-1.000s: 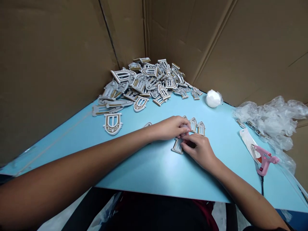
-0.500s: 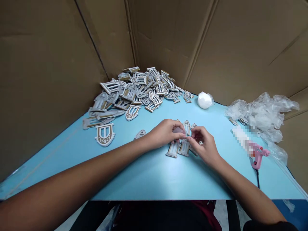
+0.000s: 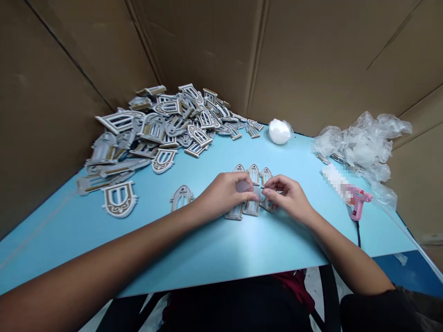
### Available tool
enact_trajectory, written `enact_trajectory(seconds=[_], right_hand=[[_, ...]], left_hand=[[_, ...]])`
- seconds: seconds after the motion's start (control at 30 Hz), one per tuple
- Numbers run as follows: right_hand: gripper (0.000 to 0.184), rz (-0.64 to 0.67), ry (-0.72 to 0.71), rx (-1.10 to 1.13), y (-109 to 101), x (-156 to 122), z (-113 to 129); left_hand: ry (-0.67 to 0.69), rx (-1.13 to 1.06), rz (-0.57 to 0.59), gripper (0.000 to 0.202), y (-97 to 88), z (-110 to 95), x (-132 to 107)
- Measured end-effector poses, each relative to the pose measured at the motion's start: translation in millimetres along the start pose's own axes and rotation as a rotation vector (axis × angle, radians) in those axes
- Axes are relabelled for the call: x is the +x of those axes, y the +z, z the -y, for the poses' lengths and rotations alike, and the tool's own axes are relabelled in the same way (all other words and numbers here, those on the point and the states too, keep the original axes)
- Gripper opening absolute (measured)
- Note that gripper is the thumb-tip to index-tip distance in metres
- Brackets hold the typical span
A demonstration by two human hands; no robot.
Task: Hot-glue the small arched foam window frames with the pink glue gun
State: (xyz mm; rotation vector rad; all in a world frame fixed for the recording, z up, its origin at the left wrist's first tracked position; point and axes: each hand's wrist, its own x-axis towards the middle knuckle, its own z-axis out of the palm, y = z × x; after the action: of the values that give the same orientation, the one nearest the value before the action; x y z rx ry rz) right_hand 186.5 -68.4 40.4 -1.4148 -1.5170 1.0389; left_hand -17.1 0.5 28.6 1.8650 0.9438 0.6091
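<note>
Over a small group of window-shaped ornaments, my left hand (image 3: 226, 191) is closed on some translucent plastic pieces (image 3: 243, 186). My right hand (image 3: 285, 191) is beside it, thumb and fingertips pinched together; whatever is between them is too small to make out. Arched ornaments (image 3: 254, 174) stand in a row just beyond my fingers. Nearer me lies a second row of ornaments (image 3: 251, 208), with pale translucent panes, partly hidden by both hands. One single arched ornament (image 3: 181, 197) lies left of the group, partly covered by my left forearm.
A large pile of white-and-gold window ornaments (image 3: 173, 120) fills the back left. A round white bundle (image 3: 279, 132) sits at the back. On the right are crumpled clear plastic bags (image 3: 363, 140) and a pink glue gun (image 3: 360, 200) with a cord. Cardboard walls (image 3: 207, 55) enclose the blue table (image 3: 207, 253).
The camera view has turned to the right, so the pile appears farther left. My hands have moved slightly apart, and more of the ornaments between them shows.
</note>
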Motion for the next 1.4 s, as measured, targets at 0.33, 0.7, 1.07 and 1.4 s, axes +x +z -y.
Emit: enact_trajectory(seconds=[0.33,0.7,1.07,1.4], right_hand=[[0.023,-0.111,0.032,-0.044,-23,-5,-12],[0.007,-0.067,0.068,-0.228,-16,-16,-30],[0.010,-0.097,-0.104,-0.568,-13,-14,-31],[0.007,-0.097,-0.013,-0.481,-12,-16,-24]], left_hand=[[0.093,0.040,0.113,0.022,2.6,3,-2],[0.239,0.259,0.346,0.018,17.7,24,-3],[0.205,0.202,0.339,0.021,17.7,23,-2],[0.197,0.194,0.338,0.019,17.7,23,-2]])
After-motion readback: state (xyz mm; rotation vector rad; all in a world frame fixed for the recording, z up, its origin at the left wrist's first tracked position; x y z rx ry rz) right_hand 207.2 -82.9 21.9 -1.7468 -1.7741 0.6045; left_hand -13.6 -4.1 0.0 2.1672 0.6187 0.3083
